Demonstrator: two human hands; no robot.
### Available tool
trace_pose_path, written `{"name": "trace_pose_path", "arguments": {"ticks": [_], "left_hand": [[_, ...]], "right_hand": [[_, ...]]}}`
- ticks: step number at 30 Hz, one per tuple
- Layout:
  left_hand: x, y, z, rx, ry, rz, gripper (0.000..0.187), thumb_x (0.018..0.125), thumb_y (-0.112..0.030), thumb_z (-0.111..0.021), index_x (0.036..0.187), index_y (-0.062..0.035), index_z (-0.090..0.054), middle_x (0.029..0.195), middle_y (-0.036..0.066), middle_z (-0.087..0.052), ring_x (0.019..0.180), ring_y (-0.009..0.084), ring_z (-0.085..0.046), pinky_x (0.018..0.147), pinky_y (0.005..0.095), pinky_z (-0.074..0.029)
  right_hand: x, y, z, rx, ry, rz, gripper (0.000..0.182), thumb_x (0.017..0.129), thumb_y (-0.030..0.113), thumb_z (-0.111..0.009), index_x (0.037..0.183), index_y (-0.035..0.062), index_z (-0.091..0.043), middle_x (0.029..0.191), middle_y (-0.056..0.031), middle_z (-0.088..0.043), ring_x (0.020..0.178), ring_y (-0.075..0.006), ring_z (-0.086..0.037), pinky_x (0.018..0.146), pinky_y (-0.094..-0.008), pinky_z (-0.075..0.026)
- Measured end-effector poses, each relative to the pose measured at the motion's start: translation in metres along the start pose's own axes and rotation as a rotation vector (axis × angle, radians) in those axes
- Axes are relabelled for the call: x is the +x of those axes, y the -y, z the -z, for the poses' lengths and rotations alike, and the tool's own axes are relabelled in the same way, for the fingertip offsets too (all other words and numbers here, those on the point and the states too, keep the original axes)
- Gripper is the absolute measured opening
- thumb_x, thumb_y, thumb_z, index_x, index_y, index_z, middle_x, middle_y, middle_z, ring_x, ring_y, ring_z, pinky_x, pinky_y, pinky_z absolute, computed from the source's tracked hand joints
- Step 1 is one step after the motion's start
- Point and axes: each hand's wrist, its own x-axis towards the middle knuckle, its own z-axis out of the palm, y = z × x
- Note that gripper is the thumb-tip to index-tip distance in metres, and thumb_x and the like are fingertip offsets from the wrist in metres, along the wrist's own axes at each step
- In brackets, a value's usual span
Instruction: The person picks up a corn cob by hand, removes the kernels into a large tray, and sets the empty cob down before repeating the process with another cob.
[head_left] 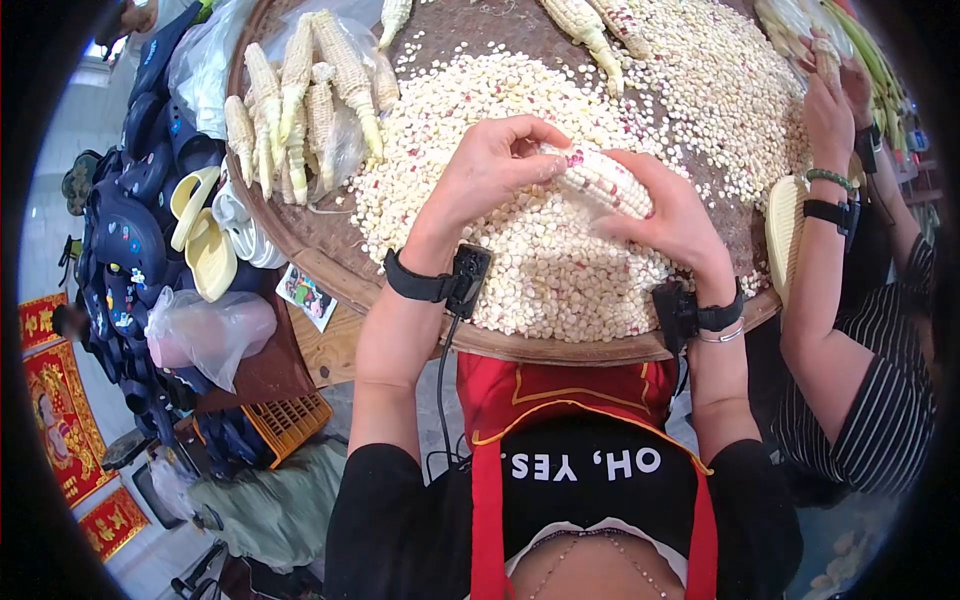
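An ear of corn (606,184) with white kernels and some dark red ones is held tilted above a heap of loose kernels (560,290). My left hand (505,165) has its fingers closed at the ear's upper left end, thumb and fingertips against the kernels. Around the lower right end, my right hand (672,215) grips the ear between thumb and fingers; some of its fingers are hidden beneath. The heap lies on a large round tray (330,280) with a raised rim.
Stripped cobs (345,80) are piled at the tray's left, and more ears (580,30) lie at its far side. At right, another person's hand (830,120) holds an ear near a second kernel heap (735,90). Yellow slippers (208,255) hang beyond the left rim.
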Motion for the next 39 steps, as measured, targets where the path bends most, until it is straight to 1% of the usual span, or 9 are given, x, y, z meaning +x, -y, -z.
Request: {"name": "trace_pose_path", "arguments": {"ticks": [7,13,22,26,28,29,32,35,39], "left_hand": [[0.0,-0.002,-0.006,0.127,0.007,-0.099,0.016,0.078,-0.007,-0.064,0.093,-0.001,-0.063,0.075,0.0,-0.061,0.066,0.0049,-0.055,0.059,0.0192,-0.044],[0.001,-0.001,-0.019,0.413,-0.113,-0.247,0.011,0.077,-0.005,-0.063,0.087,-0.0003,-0.063,0.069,-0.002,-0.058,0.062,0.0024,-0.051,0.053,0.0189,-0.041],[-0.001,-0.003,-0.001,0.124,0.053,-0.026,0.013,0.082,-0.006,-0.058,0.09,0.0003,-0.066,0.075,0.001,-0.063,0.068,0.0043,-0.055,0.059,0.0189,-0.044],[0.003,0.008,0.005,0.005,-0.022,0.011,0.013,0.084,-0.008,-0.059,0.091,0.0,-0.067,0.084,0.004,-0.065,0.077,0.0066,-0.058,0.066,0.0199,-0.045],[0.005,0.009,0.007,0.156,-0.224,-0.19,0.013,0.084,-0.009,-0.06,0.091,-0.0001,-0.067,0.094,0.006,-0.065,0.085,0.0088,-0.058,0.073,0.0218,-0.046],[0.005,0.009,0.008,0.216,-0.183,-0.275,0.016,0.084,-0.009,-0.06,0.096,-0.0003,-0.066,0.098,0.006,-0.064,0.091,0.0094,-0.057,0.078,0.0234,-0.045],[0.0,-0.001,0.004,0.042,-0.064,-0.059,0.021,0.084,-0.009,-0.061,0.103,-0.0004,-0.064,0.096,0.005,-0.064,0.088,0.0094,-0.058,0.076,0.0231,-0.046],[-0.004,-0.01,0.0,0.065,0.092,-0.045,0.026,0.084,-0.008,-0.061,0.109,-0.0003,-0.062,0.093,0.005,-0.064,0.082,0.0087,-0.059,0.072,0.0217,-0.046],[-0.003,-0.006,-0.004,0.047,0.081,-0.028,0.024,0.085,-0.009,-0.061,0.107,0.0002,-0.062,0.089,0.006,-0.064,0.076,0.0091,-0.06,0.069,0.0214,-0.049]], "right_hand": [[-0.002,0.011,0.004,-0.396,-0.162,0.168,0.049,0.064,0.025,-0.075,0.111,0.0178,-0.061,0.086,-0.0054,-0.061,0.071,-0.0268,-0.061,0.061,-0.0359,-0.048],[-0.002,0.007,0.007,-0.48,-0.149,0.168,0.048,0.063,0.024,-0.075,0.11,0.0186,-0.062,0.086,-0.0042,-0.061,0.069,-0.025,-0.061,0.059,-0.0348,-0.048],[-0.002,0.003,0.011,-0.439,-0.098,0.195,0.049,0.064,0.024,-0.075,0.11,0.0172,-0.062,0.086,-0.0048,-0.062,0.072,-0.0246,-0.061,0.06,-0.0346,-0.049],[-0.003,0.006,0.013,-0.386,-0.102,0.172,0.05,0.063,0.024,-0.075,0.111,0.0164,-0.062,0.087,-0.0054,-0.062,0.074,-0.0257,-0.061,0.062,-0.0354,-0.049],[-0.002,0.007,0.015,-0.312,-0.124,0.148,0.051,0.063,0.023,-0.074,0.112,0.0154,-0.061,0.086,-0.0064,-0.062,0.075,-0.0274,-0.061,0.065,-0.036,-0.049],[-0.002,0.006,0.015,-0.315,-0.128,0.149,0.051,0.063,0.023,-0.074,0.112,0.0154,-0.061,0.086,-0.0064,-0.062,0.075,-0.0274,-0.061,0.065,-0.036,-0.049],[-0.003,0.003,0.015,-0.287,-0.096,0.098,0.052,0.062,0.021,-0.072,0.113,0.0143,-0.061,0.087,-0.0081,-0.063,0.078,-0.0286,-0.061,0.068,-0.0365,-0.049],[-0.002,0.002,0.014,-0.283,-0.094,0.091,0.054,0.061,0.02,-0.071,0.113,0.013,-0.06,0.087,-0.0093,-0.063,0.08,-0.0291,-0.061,0.07,-0.0365,-0.049],[0.001,-0.001,0.009,-0.272,-0.205,0.162,0.051,0.061,0.022,-0.073,0.109,0.0119,-0.06,0.088,-0.0092,-0.063,0.081,-0.0296,-0.061,0.07,-0.0368,-0.049]]}}
